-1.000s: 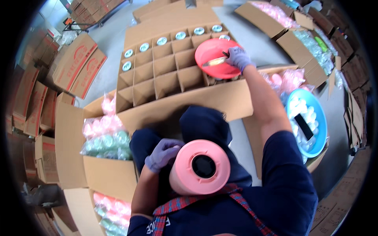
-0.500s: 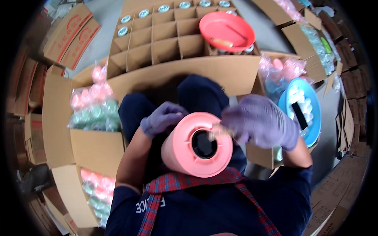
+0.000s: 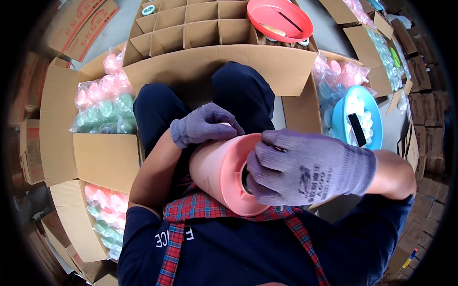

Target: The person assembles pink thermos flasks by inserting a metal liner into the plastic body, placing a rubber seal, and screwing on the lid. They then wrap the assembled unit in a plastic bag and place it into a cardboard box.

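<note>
This looks like a packing workroom or a storeroom — brown boxes are nearly everywhere. Piled boxes [image 3: 431, 114] fill the right side, and more boxes [image 3: 78, 24] stand at the left on a hard grey floor [image 3: 329, 35]. Close by are a big box [image 3: 181, 64] split into little squares — and an open box [image 3: 105, 155] with clear bags [image 3: 100, 93] of pink and green things.

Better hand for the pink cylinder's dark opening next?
Likely the right hand: it's at the dark opening, whereas the left hand is by the side of the pink cylinder.
</note>
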Available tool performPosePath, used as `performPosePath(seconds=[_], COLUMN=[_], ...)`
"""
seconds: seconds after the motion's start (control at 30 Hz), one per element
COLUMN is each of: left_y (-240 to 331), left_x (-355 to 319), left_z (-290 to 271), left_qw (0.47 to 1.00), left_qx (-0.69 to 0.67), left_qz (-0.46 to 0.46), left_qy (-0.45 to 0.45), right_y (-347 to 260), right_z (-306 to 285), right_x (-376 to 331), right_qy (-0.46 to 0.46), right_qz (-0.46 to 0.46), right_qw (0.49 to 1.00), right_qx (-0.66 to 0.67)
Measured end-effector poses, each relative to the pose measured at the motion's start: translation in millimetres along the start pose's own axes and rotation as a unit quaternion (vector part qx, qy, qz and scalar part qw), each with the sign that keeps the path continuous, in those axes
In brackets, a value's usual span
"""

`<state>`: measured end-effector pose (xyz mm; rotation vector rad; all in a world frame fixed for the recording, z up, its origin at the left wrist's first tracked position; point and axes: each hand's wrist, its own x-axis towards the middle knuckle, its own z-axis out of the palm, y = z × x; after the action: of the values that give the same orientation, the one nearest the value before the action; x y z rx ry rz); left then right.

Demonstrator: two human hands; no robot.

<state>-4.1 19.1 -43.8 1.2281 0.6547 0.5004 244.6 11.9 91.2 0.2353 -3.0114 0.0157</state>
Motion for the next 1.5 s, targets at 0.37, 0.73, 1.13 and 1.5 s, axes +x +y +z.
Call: performPosePath(seconds=[0.37, 0.73, 1.13, 1.5], left_y=[7, 1, 8, 36], left_x=[-70, -65, -118, -58], left_z=[82, 61, 21, 23], left_qw=[0.853, 0.848, 0.736, 0.687], left_qx=[0.377, 0.296, 0.586, 0.572], left_qz=[0.131, 0.076, 0.075, 0.215], left_qy=[0.335, 0.433, 0.33, 0.393], right_y=[-22, 47, 314, 119], right_z=[55, 4, 144, 146], right_x=[-29, -52, -94, -263], right_qy=[0.1, 0.443, 0.129, 0.319], right_qz=[0.413, 0.43, 0.623, 0.734], right_qw=[0.847, 0.727, 0.767, 0.583], right_qx=[0.319, 0.3, -0.085, -0.142])
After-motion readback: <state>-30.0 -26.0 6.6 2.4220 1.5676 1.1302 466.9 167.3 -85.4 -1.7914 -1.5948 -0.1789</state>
